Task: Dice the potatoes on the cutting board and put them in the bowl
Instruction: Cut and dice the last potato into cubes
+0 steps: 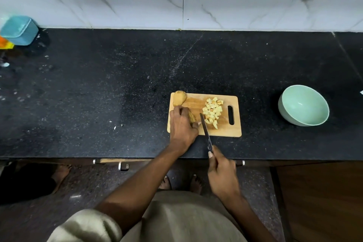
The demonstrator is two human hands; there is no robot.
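Plainly, left hand [181, 124] clamps the potato [191, 117], right hand [222, 173] grips the knife [206, 133]; blade beside the fingertips [197, 124], a slip could nick them.

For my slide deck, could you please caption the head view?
Left hand steadies a potato piece as the right hand works a knife beside diced potato on the cutting board.
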